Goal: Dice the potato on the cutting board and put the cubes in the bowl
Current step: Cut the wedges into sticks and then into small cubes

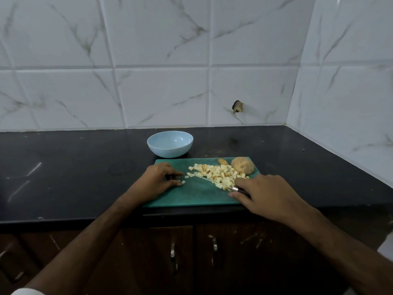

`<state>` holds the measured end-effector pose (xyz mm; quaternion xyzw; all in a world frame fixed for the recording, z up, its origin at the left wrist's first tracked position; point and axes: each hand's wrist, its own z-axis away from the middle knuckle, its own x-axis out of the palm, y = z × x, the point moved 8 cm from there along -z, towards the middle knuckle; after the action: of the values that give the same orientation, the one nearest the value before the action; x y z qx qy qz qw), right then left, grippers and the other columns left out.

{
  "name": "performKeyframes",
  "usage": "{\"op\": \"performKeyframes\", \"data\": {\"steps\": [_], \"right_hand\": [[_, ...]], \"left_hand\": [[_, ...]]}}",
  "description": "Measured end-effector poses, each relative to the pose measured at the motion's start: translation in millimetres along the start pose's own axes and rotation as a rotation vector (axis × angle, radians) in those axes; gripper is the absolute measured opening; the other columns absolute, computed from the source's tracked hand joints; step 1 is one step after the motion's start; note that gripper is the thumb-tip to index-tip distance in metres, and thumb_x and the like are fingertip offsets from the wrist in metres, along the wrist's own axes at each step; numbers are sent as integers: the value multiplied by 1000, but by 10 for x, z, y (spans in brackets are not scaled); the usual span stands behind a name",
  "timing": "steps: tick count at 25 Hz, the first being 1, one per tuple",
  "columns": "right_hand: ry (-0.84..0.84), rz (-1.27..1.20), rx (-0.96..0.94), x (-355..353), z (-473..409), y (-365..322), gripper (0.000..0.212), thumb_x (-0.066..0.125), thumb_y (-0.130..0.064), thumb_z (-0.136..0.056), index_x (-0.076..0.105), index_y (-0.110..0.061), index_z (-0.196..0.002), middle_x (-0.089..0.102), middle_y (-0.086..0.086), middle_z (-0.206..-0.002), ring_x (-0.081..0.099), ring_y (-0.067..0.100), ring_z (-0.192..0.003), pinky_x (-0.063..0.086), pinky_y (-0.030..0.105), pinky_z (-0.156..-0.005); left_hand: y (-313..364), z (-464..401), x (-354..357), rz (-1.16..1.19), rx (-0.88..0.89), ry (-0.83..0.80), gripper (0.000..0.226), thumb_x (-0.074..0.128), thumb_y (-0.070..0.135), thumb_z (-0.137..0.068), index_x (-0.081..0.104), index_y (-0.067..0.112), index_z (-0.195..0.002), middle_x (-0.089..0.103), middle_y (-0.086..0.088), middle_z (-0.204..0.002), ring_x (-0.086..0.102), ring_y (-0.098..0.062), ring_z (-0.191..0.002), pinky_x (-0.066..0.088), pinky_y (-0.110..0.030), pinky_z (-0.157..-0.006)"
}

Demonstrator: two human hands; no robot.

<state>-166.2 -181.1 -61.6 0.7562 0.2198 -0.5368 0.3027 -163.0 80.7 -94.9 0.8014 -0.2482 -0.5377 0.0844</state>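
A green cutting board lies on the black counter. On it is a heap of pale potato cubes, with an uncut potato half skin-up at the far right corner and a small peel scrap beside it. My right hand grips a knife by its dark handle; the blade lies along the near edge of the heap. My left hand rests on the board's left side, fingers curved, touching a stray cube or two. The light blue bowl stands behind the board and looks empty.
The black counter runs left and right of the board, meeting white marble-pattern tiled walls at the back and right. Dark cabinet doors with metal handles are below the counter's front edge.
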Motion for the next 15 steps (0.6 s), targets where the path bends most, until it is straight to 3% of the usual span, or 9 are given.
{"op": "performKeyframes", "data": {"steps": [3,7,10,12,15], "right_hand": [[17,66,-16,66,-51,144,41,27,-66,-102,52,-34,-97,47,-14,-73,46,5,-63,27,23,-53],[-2,67,-62,102,-90,153,41,28,-65,-102,54,-34,-101,50,-13,-76,47,5,-63,38,24,-58],[6,78,-74,92,-105,175,41,29,-64,-102,54,-32,-99,51,-11,-75,48,7,-61,38,25,-56],[3,88,-85,90,-117,185,42,29,-64,-102,54,-31,-99,47,-11,-72,49,8,-62,37,26,-55],[-9,92,-96,87,-54,262,44,27,-67,-101,54,-32,-101,43,-12,-69,52,7,-65,36,27,-56]], "left_hand": [[36,-58,61,72,-38,-68,48,81,41,-79,65,37,-125,65,12,-91,62,-6,-89,48,-17,-78],[230,-105,95,26,69,-45,58,74,15,-89,51,43,-134,58,15,-111,60,-2,-93,46,-11,-82],[432,-57,126,-306,240,-27,70,59,11,-96,32,46,-151,39,8,-142,45,0,-100,42,-23,-92],[552,-41,203,-579,422,-39,72,48,12,-96,23,48,-153,34,5,-152,42,-8,-112,40,-33,-89],[556,-68,259,-650,498,-90,52,43,25,-98,40,47,-145,39,4,-150,51,-17,-118,39,-34,-85]]}}
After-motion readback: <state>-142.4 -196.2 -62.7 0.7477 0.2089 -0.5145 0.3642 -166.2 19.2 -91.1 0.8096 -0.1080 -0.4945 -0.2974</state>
